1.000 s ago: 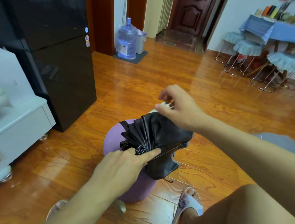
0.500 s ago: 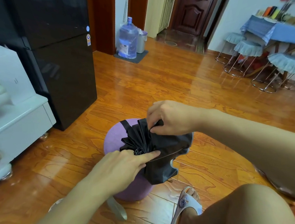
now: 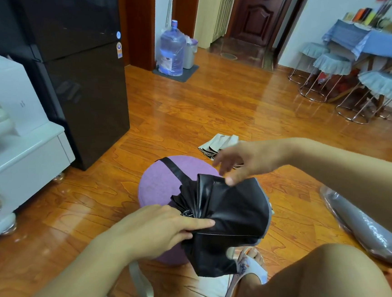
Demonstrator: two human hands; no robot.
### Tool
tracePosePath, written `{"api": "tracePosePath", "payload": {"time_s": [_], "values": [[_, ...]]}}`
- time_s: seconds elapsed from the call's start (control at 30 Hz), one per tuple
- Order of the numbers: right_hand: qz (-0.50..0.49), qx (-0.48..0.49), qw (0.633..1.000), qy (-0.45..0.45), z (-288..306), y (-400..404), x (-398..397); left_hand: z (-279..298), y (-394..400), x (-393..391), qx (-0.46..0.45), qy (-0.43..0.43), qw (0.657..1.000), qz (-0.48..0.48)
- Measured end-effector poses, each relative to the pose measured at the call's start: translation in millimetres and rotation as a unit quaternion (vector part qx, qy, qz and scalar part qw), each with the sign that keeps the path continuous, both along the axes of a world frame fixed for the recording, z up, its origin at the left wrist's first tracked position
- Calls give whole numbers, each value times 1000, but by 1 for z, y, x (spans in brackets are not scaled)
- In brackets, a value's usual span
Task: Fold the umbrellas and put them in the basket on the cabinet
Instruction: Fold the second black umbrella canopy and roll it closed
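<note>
Black coated fabric, glossy and thin, makes up the collapsed umbrella (image 3: 227, 214) lying across the near edge of a round purple stool (image 3: 160, 182), with one loose panel hanging over the edge toward the person's sandalled foot (image 3: 248, 267). It looks light and limp in the canopy but stiff along the thin metal ribs, one of which shows as a pale line beneath the left forefinger.

At the gathered centre, where the pleats bunch round the rib ends, the left hand (image 3: 159, 227) bears down, forefinger stretched flat on the cloth and the other fingers curled at the bunch; whether they pinch it I cannot tell. That hub looks like the firm place to hold, since the slick cloth would likely slide if taken by a panel alone.

Just beyond, the right hand (image 3: 243, 163) hovers at the top edge of the canopy, fingers spread and loose, the thumb tip touching a pleat. A black closing strap (image 3: 173, 168) trails across the stool top; wrapping will probably need it.

Farther off on the wooden floor (image 3: 210, 104) lies a pale folded umbrella (image 3: 218, 144). No basket is in view.
</note>
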State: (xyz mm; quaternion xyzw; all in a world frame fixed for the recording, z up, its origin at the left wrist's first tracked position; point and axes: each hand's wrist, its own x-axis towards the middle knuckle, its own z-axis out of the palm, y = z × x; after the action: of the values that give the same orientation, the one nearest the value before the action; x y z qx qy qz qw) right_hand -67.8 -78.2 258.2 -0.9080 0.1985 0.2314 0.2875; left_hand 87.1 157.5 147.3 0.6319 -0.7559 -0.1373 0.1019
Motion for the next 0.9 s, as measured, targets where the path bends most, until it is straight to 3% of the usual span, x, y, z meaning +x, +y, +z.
{"api": "tracePosePath", "payload": {"time_s": [0.07,0.23,0.33,0.43,0.57,0.67,0.73,0.83,0.9], "values": [[26,-44,998,48,-15,-4,-9,0,-1,0,12,0,1000,6],[-16,-88,991,-103,-14,-9,-27,3,0,-2,24,26,999,31],[19,-134,981,-137,-9,-5,-36,7,0,-2,32,53,995,76],[36,-118,978,-171,-6,9,-44,5,0,5,48,61,992,101],[39,-76,990,-113,-2,26,-44,-4,-3,11,56,67,993,74],[78,-109,990,-42,-14,35,-36,-7,-5,9,50,71,995,58],[115,-153,980,-55,-26,41,-30,-8,-4,7,46,74,995,58],[117,-131,974,-146,-31,44,-34,-6,-5,7,61,79,993,59],[124,-134,970,-159,-27,47,-41,-3,-6,10,79,85,991,63]]}}
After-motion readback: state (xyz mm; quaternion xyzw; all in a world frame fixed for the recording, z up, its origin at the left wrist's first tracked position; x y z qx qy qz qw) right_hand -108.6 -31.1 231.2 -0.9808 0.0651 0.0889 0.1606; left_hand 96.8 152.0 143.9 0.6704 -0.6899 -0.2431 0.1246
